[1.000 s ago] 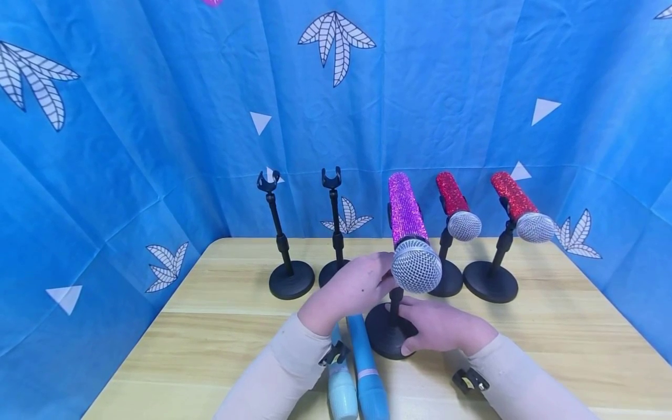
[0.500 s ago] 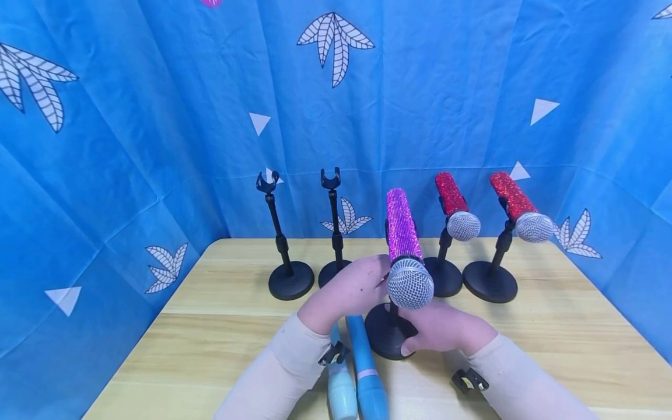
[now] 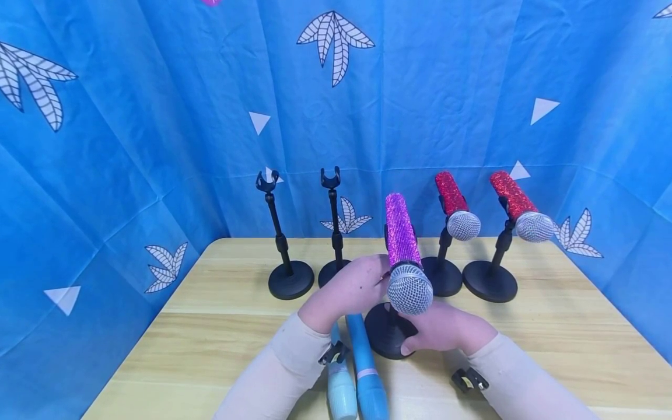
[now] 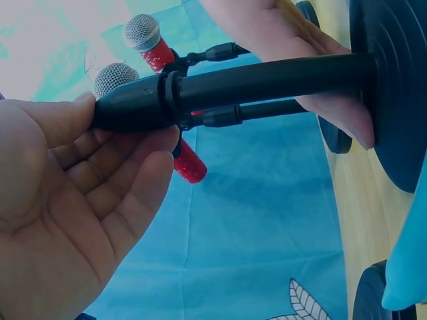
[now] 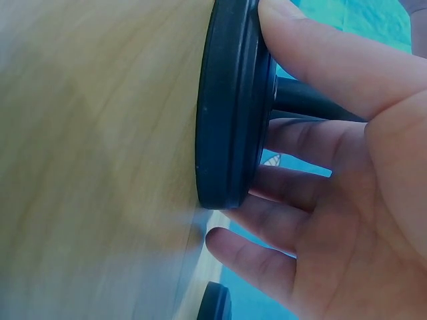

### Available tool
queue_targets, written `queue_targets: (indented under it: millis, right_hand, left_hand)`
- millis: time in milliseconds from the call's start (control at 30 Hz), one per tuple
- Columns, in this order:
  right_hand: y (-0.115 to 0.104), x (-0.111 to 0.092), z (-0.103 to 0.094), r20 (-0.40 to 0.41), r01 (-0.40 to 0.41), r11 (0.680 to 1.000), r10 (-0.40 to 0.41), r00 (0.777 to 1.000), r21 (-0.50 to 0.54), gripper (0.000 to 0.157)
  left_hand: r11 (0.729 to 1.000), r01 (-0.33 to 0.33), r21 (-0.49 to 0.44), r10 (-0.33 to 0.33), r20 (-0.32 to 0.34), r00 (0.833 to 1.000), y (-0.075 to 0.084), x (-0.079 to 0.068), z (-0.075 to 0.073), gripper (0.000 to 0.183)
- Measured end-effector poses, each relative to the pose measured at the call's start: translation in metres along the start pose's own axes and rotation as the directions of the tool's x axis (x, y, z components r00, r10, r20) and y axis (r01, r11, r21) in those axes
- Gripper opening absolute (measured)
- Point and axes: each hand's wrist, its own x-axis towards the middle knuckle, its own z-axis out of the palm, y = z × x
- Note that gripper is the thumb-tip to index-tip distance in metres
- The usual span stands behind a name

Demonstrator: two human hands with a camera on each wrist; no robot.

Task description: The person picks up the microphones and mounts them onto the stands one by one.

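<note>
A sparkly purple microphone [image 3: 401, 239] with a silver mesh head rests in the clip of a black microphone stand [image 3: 385, 338], tilted head-down toward me. My left hand [image 3: 357, 286] pinches the stand's thick collar [image 4: 137, 103] between thumb and fingers, with the pole running down to the round base. Low on the same stand, my right hand [image 3: 446, 326] holds the base [image 5: 233, 107], its thumb on the top face and fingers around the far side. In the head view the microphone head hides part of the pole.
Two bare stands, one at left [image 3: 283, 251] and another [image 3: 336, 227] beside it, stand behind. Two red microphones [image 3: 452, 195] [image 3: 514, 195] sit on stands at right. A pale green microphone [image 3: 342, 391] and a blue one [image 3: 370, 388] lie under my left forearm.
The purple microphone has sunk lower on its stand, quickly at first, then slightly. Both hands keep nearly the same places at the collar and base.
</note>
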Motion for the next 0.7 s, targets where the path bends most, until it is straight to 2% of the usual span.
queue_targets:
  millis: [133, 233, 467, 700]
  right_hand:
    - [0.0000, -0.0005, 0.0008, -0.022, -0.022, 0.996, 0.024, 0.999, 0.092, 0.083]
    - [0.0001, -0.0009, 0.0011, -0.032, -0.036, 0.993, 0.040, 0.999, 0.114, 0.088]
    - [-0.0018, -0.0022, 0.0013, -0.020, -0.097, 0.972, 0.104, 0.994, 0.214, 0.083]
    - [-0.0036, -0.0029, 0.0003, -0.006, -0.112, 0.981, 0.115, 0.993, 0.159, 0.085]
  left_hand:
    - [1.000, 0.010, -0.014, -0.010, -0.004, 1.000, -0.0010, 0.0007, 0.0014, 0.028]
    - [1.000, 0.014, -0.016, -0.014, -0.004, 1.000, -0.0017, 0.0014, 0.0016, 0.027]
    - [0.995, 0.066, -0.081, -0.064, 0.019, 0.998, -0.0018, 0.0012, 0.0009, 0.026]
    - [0.993, 0.072, -0.091, -0.070, 0.022, 0.997, -0.0020, 0.0012, 0.0011, 0.026]
